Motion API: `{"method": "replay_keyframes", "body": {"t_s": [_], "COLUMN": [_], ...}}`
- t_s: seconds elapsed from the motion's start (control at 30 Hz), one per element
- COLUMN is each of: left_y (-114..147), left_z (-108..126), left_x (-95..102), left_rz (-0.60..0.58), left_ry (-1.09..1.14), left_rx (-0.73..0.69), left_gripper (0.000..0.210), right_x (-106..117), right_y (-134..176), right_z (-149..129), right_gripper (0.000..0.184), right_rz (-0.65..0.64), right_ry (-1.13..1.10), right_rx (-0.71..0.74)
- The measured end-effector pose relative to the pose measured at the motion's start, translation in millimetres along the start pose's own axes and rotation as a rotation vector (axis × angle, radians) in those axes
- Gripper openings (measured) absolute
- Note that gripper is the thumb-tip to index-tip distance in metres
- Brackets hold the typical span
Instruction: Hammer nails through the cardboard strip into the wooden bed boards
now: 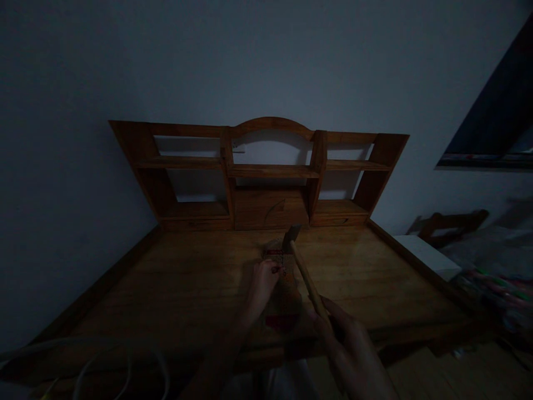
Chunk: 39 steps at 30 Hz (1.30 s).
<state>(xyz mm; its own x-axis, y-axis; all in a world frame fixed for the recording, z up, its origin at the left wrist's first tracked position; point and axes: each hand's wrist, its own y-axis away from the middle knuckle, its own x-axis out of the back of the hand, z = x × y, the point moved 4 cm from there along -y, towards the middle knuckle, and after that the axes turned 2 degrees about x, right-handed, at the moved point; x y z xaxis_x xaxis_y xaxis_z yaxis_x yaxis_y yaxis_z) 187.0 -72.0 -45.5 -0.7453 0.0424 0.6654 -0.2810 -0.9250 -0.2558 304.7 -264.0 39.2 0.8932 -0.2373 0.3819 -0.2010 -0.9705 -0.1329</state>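
My right hand point(347, 344) is wrapped round the wooden handle of a hammer point(307, 276). The hammer's dark head is raised at the far end of the handle, above the back of a patterned, bag-like piece point(287, 294) with red bands that lies on the desk. My left hand point(264, 278) rests at the left side of this piece. Its thumb and fingers are pinched together close below the hammer head; what is between them is too small and dark to name.
The wooden desk point(187, 278) carries a shelf unit point(272, 171) along its back, against the wall. Pale cables point(162, 361) loop at the lower left. Beyond the desk's right edge are a white-topped surface point(428, 255), a wooden chair back point(452, 225) and a colourful heap point(499, 294). The light is dim.
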Motion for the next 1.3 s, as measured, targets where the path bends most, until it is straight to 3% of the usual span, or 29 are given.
{"method": "replay_keyframes", "body": {"t_s": [0.17, 0.43, 0.7, 0.8, 0.9, 1.0, 1.13, 1.3], "left_y": [1, 4, -1, 2, 8, 9, -10, -46], "left_z": [-4, -8, -17, -14, -11, -11, -17, -21], "left_x": [-6.3, -5.3, -13.2, -13.0, -5.9, 8.8, 25.6, 13.8], "left_rz": [0.024, 0.064, 0.051, 0.036, 0.008, -0.013, 0.029, -0.116], "left_ry": [-0.001, 0.07, 0.082, 0.045, -0.011, -0.001, 0.133, 0.115], "left_rx": [0.043, -0.034, 0.037, 0.005, -0.038, -0.024, 0.028, -0.041], "left_gripper": [0.01, 0.018, 0.01, 0.011, 0.016, 0.021, 0.018, 0.022], "right_x": [-6, -22, -19, -16, -11, -3, 2, 1], "right_y": [1, -2, 0, -3, -10, -18, -27, -32], "right_z": [10, 37, 24, 18, 12, 9, 6, 2], "right_gripper": [0.05, 0.051, 0.053, 0.051, 0.05, 0.048, 0.045, 0.045], "right_rz": [-0.006, -0.05, 0.034, 0.048, 0.009, 0.049, 0.09, 0.119], "right_ry": [0.017, 0.135, 0.08, 0.059, -0.006, -0.01, 0.029, -0.023], "right_rx": [-0.024, -0.048, -0.045, -0.063, -0.025, 0.002, -0.014, 0.011]}}
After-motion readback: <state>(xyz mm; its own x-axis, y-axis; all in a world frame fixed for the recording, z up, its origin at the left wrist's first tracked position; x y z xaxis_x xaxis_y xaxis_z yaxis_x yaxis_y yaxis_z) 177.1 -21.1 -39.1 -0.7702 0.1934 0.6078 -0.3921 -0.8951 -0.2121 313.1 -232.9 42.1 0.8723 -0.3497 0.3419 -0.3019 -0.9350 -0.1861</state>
